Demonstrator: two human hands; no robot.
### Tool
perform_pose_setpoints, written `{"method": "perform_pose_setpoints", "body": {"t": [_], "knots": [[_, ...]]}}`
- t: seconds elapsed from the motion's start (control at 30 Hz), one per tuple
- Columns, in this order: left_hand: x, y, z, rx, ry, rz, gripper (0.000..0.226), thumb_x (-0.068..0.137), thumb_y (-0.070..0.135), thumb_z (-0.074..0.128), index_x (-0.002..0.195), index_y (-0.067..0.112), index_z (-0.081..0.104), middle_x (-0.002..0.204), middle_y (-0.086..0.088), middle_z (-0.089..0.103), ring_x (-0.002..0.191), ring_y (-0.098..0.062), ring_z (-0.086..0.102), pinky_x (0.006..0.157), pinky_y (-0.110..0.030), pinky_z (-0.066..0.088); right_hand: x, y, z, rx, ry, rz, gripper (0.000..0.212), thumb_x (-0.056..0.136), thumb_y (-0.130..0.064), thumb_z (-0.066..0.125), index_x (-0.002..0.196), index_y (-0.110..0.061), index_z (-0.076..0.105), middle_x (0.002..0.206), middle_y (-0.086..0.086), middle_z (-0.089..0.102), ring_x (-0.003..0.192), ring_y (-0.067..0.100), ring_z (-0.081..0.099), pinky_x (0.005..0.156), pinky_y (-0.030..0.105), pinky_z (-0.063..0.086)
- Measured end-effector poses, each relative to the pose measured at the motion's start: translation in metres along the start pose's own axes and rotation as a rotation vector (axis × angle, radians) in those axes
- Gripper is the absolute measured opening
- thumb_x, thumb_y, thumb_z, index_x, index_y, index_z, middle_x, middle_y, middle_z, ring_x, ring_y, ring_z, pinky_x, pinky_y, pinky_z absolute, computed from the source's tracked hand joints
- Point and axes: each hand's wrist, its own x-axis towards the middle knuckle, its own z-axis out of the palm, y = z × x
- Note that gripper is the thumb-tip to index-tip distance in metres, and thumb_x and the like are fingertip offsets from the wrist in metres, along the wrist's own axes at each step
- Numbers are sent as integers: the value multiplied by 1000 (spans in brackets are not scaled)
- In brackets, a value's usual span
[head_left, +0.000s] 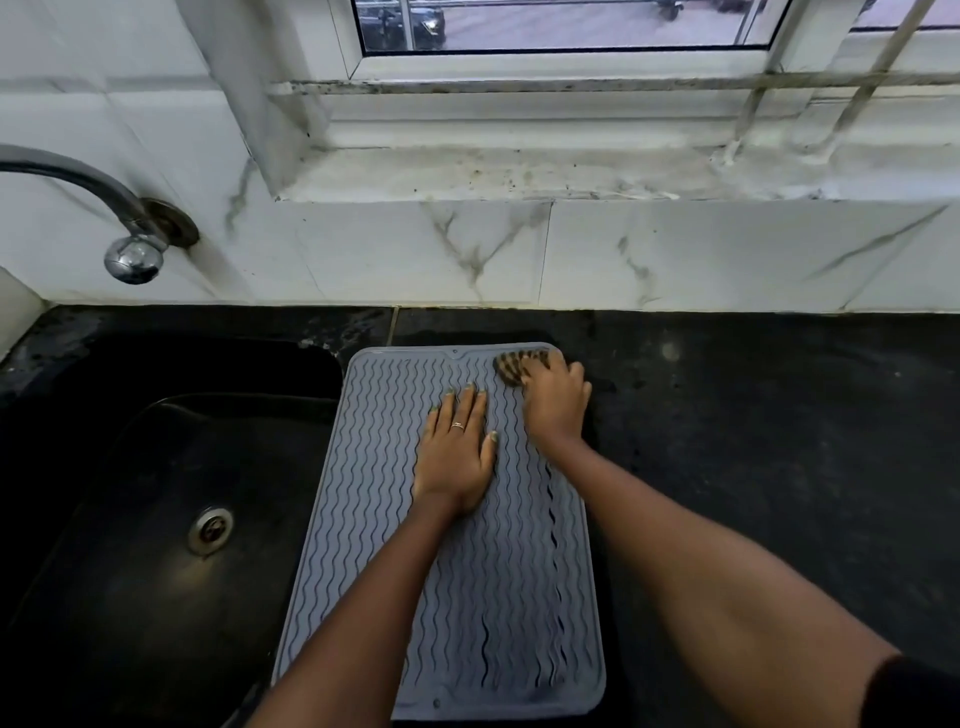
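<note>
Pressing down with my left hand (460, 452), I have the palm flat on the grey ribbed mat (509, 597), fingers straight and close together, thumb out to the side, nothing held. It sits just above the centre of the frame, on the upper half of the mat. My right hand (556, 402) is just beside it, towards the upper right, at the mat's far right corner. Its fingers curl over a brown striped cloth (514, 366), which they grip and press onto the mat. The cloth pokes out from under my fingertips towards the upper left, touching the mat close to its top edge; the blur hides how it is folded. The mat lies on the black counter (753, 441), its left edge overhanging the black sink (156, 519) in the lower left of the frame. A chrome tap (132, 249) juts from the tiled wall at the upper left.
</note>
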Motion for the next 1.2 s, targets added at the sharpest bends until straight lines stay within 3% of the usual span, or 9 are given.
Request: {"method": "perform_pose_setpoints", "body": {"t": [0.13,0.23,0.33,0.43,0.6,0.9,1.03,1.1,1.2], "knots": [[1,1,1,-2,-8,-13,60,100,45,20,154,25,2,163,2,2,150,-19,-3,120,-35,-2,38,-7,-10,46,-92,34,24,93,-10,50,114,-15,63,129,9,49,112,34,46,91,43,40],[2,1,-1,27,-43,-16,61,100,46,22,154,24,3,163,0,5,150,-21,-1,120,-36,-1,70,-12,-32,213,-284,147,17,92,-12,53,98,-14,69,114,9,63,98,26,58,82,34,48],[11,4,-10,52,-71,-47,62,99,48,25,153,22,11,161,-1,12,150,-22,4,120,-39,4,70,-12,-48,347,-47,271,19,90,-16,59,108,-13,66,117,8,60,101,25,58,88,37,49],[21,9,-14,100,-66,-63,62,99,50,23,153,21,11,161,-1,13,149,-22,5,120,-40,8,11,-8,-38,288,222,175,30,88,-28,57,117,-20,58,114,4,55,101,24,52,88,40,42],[24,6,-8,77,-65,-45,63,100,48,22,154,21,4,163,-1,2,150,-21,-1,122,-40,0,-55,11,0,-99,120,-116,29,84,-27,56,111,-21,65,113,8,58,97,31,49,78,42,39],[28,-2,-8,55,-109,-31,66,100,48,23,154,22,-2,163,-2,-5,150,-20,-6,120,-39,-6,43,-6,5,-1,-30,-35,36,88,-6,54,122,-15,57,130,10,48,113,34,43,88,42,43],[30,-2,-8,62,-142,-25,66,99,50,23,153,24,-5,162,-1,-8,150,-21,-9,119,-39,-8,93,-4,-14,203,-226,28,17,91,-11,53,100,-14,66,103,9,65,100,29,60,79,35,50],[30,-2,-8,50,-149,-21,67,99,50,23,153,24,-5,162,-1,-7,150,-21,-9,119,-39,-8,102,5,-23,367,-175,124,16,91,-13,54,96,-15,68,99,7,68,94,25,63,75,30,50],[31,0,-8,50,-144,-31,67,98,50,24,153,24,-4,163,0,-6,150,-20,-8,119,-39,-8,92,10,-25,491,-2,190,26,90,-10,56,112,-20,64,115,7,58,104,26,57,86,37,51]]}}
